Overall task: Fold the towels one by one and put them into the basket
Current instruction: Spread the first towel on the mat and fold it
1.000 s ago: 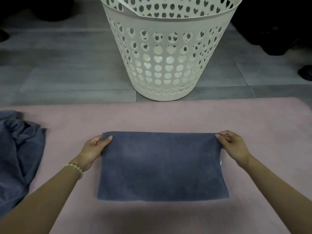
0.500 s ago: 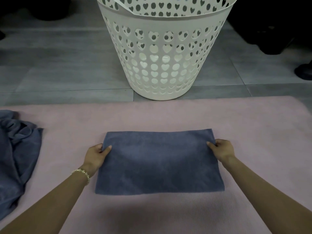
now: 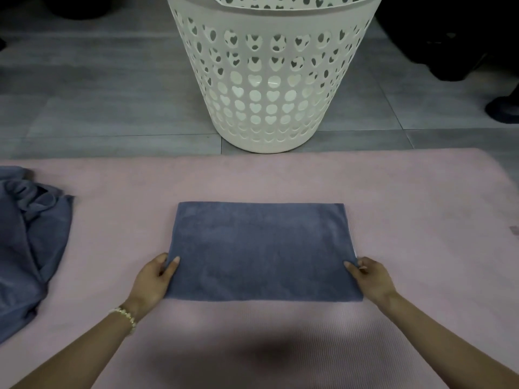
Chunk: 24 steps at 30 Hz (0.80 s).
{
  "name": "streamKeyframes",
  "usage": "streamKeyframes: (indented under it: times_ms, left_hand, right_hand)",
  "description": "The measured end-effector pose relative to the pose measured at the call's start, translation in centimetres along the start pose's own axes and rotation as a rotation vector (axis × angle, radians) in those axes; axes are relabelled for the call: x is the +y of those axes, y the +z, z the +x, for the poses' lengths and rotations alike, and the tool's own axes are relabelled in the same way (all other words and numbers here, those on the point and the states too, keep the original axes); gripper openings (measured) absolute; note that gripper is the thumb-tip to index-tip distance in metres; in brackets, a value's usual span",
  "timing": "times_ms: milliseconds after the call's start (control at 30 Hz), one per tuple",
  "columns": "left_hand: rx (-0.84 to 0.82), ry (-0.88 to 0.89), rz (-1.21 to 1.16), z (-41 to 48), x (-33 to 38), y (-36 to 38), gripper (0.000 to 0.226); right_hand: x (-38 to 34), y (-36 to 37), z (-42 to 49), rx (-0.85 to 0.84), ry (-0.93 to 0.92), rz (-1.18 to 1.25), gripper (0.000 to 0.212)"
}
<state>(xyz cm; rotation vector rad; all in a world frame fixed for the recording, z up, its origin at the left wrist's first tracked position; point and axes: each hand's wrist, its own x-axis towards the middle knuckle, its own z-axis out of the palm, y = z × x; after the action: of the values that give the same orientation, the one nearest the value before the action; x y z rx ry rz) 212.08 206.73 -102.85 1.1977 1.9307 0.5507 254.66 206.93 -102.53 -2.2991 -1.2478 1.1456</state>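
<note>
A grey-blue towel (image 3: 261, 248), folded into a flat rectangle, lies in the middle of a pink mat (image 3: 407, 206). My left hand (image 3: 154, 279) pinches its left edge near the front corner, thumb on top. My right hand (image 3: 370, 279) pinches the right edge near the front corner in the same way. A cream basket (image 3: 269, 80) with heart-shaped holes stands upright on the floor just beyond the mat's far edge. What is inside the basket is hidden.
A crumpled pile of grey-blue towels (image 3: 25, 242) lies at the mat's left end. Grey floor tiles (image 3: 98, 94) surround the basket. Dark shapes (image 3: 449, 37) sit at the far right, and a dark shoe-like thing (image 3: 502, 108) is at the right edge.
Both hands have slid along the towel's side edges from the far corners toward the near corners. The towel has stayed flat on the mat.
</note>
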Motion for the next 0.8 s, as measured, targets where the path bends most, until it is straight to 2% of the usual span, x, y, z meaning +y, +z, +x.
streamKeyframes:
  times_ms: [133, 267, 333, 400, 467, 533, 600, 700, 800]
  left_hand:
    - [0.031, 0.035, 0.107, -0.3, -1.0, 0.1, 0.027]
    - [0.206, -0.043, 0.084, -0.9, -0.8, 0.9, 0.018]
    - [0.212, -0.100, 0.067, -0.9, -0.7, 1.0, 0.026]
    - [0.138, -0.148, 0.114, -0.2, -1.0, 0.5, 0.028]
    - [0.004, -0.173, 0.128, 0.7, -1.2, -0.4, 0.031]
    - [-0.142, -0.202, 0.037, 0.9, -0.4, -1.1, 0.032]
    - [-0.280, -0.283, -0.159, 0.8, 1.1, -1.3, 0.029]
    - [-0.412, -0.356, -0.415, 1.1, 3.1, -1.5, 0.040]
    - [-0.470, -0.297, -0.401, 1.0, 5.8, -1.8, 0.042]
  right_hand:
    - [0.8, 0.4, -0.6, 0.081, -0.027, -0.029, 0.031]
    - [0.5, 0.9, -1.7, 0.187, -0.020, -0.048, 0.028]
    - [-0.6, 1.2, -2.4, 0.287, -0.147, -0.105, 0.025]
    - [-1.9, 2.0, -2.8, 0.333, -0.352, -0.182, 0.023]
    - [-3.1, 3.5, -2.8, 0.231, -0.522, -0.234, 0.031]
    - [-4.0, 5.4, -2.8, 0.050, -0.610, -0.292, 0.043]
    - [-4.8, 7.3, -3.0, -0.085, -0.633, -0.367, 0.052]
    - [-6.1, 9.0, -3.1, -0.148, -0.576, -0.350, 0.057]
    - [-7.9, 8.9, -3.8, -0.166, -0.563, -0.134, 0.057]
